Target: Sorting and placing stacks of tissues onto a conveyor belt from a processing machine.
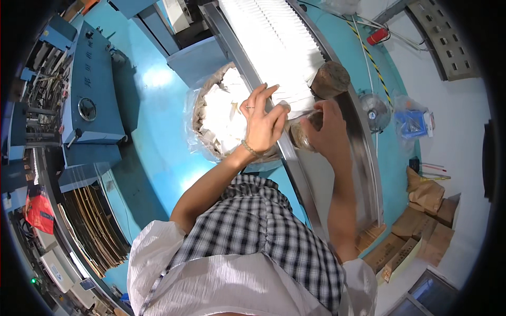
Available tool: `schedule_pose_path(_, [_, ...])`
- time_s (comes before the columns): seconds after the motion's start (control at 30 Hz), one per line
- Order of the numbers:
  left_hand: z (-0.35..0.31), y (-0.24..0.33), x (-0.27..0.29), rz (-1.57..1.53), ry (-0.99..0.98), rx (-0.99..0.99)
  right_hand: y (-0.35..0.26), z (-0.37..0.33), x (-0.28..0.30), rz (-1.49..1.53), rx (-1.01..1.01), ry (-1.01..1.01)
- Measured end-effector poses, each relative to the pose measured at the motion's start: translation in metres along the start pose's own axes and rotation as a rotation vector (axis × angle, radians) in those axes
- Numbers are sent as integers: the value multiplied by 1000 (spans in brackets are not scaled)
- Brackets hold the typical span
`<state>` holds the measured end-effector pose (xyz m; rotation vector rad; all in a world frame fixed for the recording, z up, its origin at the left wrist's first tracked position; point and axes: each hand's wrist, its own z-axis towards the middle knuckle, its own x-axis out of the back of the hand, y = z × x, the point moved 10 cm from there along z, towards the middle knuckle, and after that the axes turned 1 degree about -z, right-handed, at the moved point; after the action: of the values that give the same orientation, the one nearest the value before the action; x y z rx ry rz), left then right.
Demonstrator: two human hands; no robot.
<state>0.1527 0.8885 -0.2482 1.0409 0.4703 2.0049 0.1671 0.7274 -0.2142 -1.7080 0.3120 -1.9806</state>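
Note:
A long row of white, thin, paper-like pieces (271, 45) stands packed in a metal-sided conveyor trough (311, 181). My left hand (262, 124) reaches over the trough's left rail at the row's near end, its fingers spread and its fingertips by the white pieces. A ring and a beaded bracelet are on it. Just to the right, my right hand (328, 131) has its thumb and fingers curled round a brown, tape-wrapped-looking block (300, 136) in the trough; my hand hides part of it. Beyond it, a second brown, round-ended block (330, 80) rests against the row's right side.
Left of the trough stands a plastic-lined round bin (219, 113) full of white scraps. A blue machine (97, 89) is farther left. On the right are cardboard boxes (406, 239), a blue plastic basket (412, 124), a round metal lamp-like thing (373, 112) and a red extinguisher (377, 36).

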Motion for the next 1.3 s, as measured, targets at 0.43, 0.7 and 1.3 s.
schedule_pose_path(0.43, [17, 32, -33, 266, -111, -111, 40, -52, 21, 199, -231, 197])
schedule_pose_path(0.7, [15, 29, -35, 231, -109, -146, 46, -55, 17, 200, -184, 280])
schedule_pose_path(1.3, [-4, 13, 4, 296, 21, 18, 27, -43, 3, -7, -86, 238])
